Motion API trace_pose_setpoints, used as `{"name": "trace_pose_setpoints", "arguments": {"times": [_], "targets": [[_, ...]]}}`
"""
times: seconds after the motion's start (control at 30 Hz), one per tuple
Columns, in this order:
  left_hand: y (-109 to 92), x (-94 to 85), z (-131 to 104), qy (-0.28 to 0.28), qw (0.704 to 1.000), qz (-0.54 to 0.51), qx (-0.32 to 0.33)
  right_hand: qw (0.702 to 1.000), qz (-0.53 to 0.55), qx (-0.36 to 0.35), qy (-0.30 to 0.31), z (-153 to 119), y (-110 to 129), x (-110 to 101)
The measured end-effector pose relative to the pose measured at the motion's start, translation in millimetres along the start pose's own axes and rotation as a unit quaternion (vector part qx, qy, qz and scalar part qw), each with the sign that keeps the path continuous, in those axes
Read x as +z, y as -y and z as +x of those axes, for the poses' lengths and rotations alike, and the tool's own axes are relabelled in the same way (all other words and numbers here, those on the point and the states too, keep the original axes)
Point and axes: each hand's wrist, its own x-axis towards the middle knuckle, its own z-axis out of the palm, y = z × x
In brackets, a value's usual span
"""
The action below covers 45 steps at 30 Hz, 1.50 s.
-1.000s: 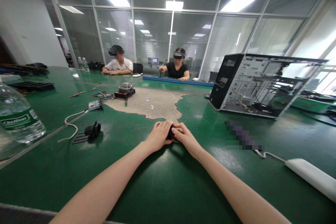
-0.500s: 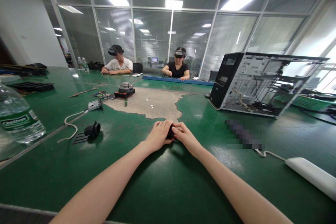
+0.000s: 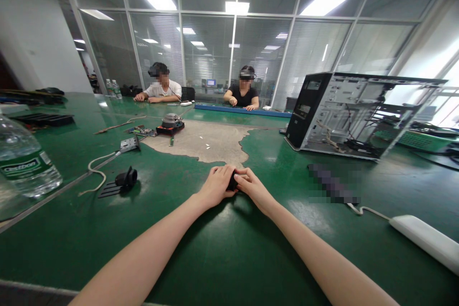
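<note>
green table (image 3: 215, 263), one black part (image 3: 233, 182), two hands on it

one glass wall (image 3: 208, 52) closes off the far side of the room, and from where i stand i count two people, one in a white shirt (image 3: 162, 90), one in a black shirt (image 3: 244, 97).

the black part is at the middle of the table, just short of the bare patch (image 3: 225, 136). the left hand (image 3: 216, 186) is wrapped round its left side, and the right hand (image 3: 253, 187) presses the right side with the thumb, so both look clamped on it. most of it is hidden; i cannot tell whether it touches the tabletop.

it looks small, so i'd guess light, and probably stiff; a smooth shell might slip a little. thin edges could be fragile, so the sides seem the best hold.

counting on: one pc case (image 3: 311, 107), one white strip (image 3: 421, 234) and one green basket (image 3: 423, 140) to the right; one big bottle (image 3: 27, 165), one black bracket (image 3: 126, 179) and one metal box (image 3: 129, 144) to the left; two small bottles (image 3: 116, 89) far off; one cooler (image 3: 172, 122) at the patch's edge.
</note>
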Motion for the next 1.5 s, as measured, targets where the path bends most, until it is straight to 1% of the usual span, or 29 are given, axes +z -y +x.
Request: {"name": "trace_pose_setpoints", "arguments": {"times": [0.1, 0.17, 0.33, 0.4, 0.53, 0.7, 0.77, 0.9, 0.97, 1.1, 1.17, 1.23, 1.3, 1.43, 1.47, 1.5], "targets": [[0.7, 1.1, 0.0, -0.003, 1.000, 0.004, 0.000, 0.999, -0.019, -0.002, -0.030, 2.3, -4.5, 1.2], [1.1, 1.7, 0.1, -0.002, 1.000, 0.008, 0.000, 0.999, -0.032, -0.003, -0.033, 3.4, -5.4, 0.5], [1.2, 1.5, 0.9, 0.005, 1.000, -0.001, -0.005, 1.000, -0.011, -0.014, 0.020, 0.2, 1.5, -2.8], [0.7, 0.7, 1.0, 0.009, 1.000, -0.004, -0.006, 1.000, -0.002, -0.020, 0.024, -1.8, 3.2, -2.8], [-0.6, -1.2, 0.6, 0.011, 1.000, 0.000, -0.007, 1.000, -0.012, -0.025, -0.004, -1.3, -0.9, -1.5], [-1.5, -2.1, 0.2, 0.008, 1.000, 0.005, -0.004, 0.999, -0.021, -0.005, -0.025, 5.4, -6.6, -3.3], [-1.4, -1.8, 0.2, 0.010, 1.000, 0.005, -0.006, 1.000, -0.018, 0.000, -0.015, 6.0, -5.5, -5.0], [0.1, 0.0, 0.5, 0.009, 1.000, 0.005, -0.006, 0.999, -0.008, -0.015, 0.027, 1.6, -0.2, -6.5], [1.0, 0.9, 0.7, 0.008, 1.000, 0.008, -0.004, 0.999, -0.006, -0.019, 0.029, -1.1, 1.8, -5.3], [1.4, 1.3, 0.6, 0.005, 1.000, 0.008, 0.002, 1.000, -0.018, -0.017, 0.001, -2.5, 3.0, -0.7], [0.9, 0.6, 0.4, 0.003, 1.000, 0.006, 0.002, 1.000, -0.022, -0.010, -0.003, -1.2, 3.6, -0.2], [0.2, -0.4, 0.3, 0.003, 1.000, 0.002, -0.002, 1.000, -0.026, -0.003, 0.001, 0.6, 5.4, -3.4], [-0.4, -1.4, 0.2, 0.007, 1.000, 0.000, -0.006, 0.999, -0.035, 0.003, -0.007, 2.2, 8.8, -11.3], [-0.6, -2.7, 0.1, 0.010, 1.000, 0.002, -0.007, 0.994, -0.023, 0.025, -0.105, 3.8, 16.9, -32.6], [-0.5, -2.8, 0.1, 0.010, 1.000, 0.002, -0.007, 0.992, -0.010, 0.038, -0.122, 4.0, 17.7, -35.3], [-0.3, -2.7, 0.1, 0.010, 1.000, 0.002, -0.008, 0.991, 0.000, 0.052, -0.123, 4.2, 17.5, -35.9]]}}
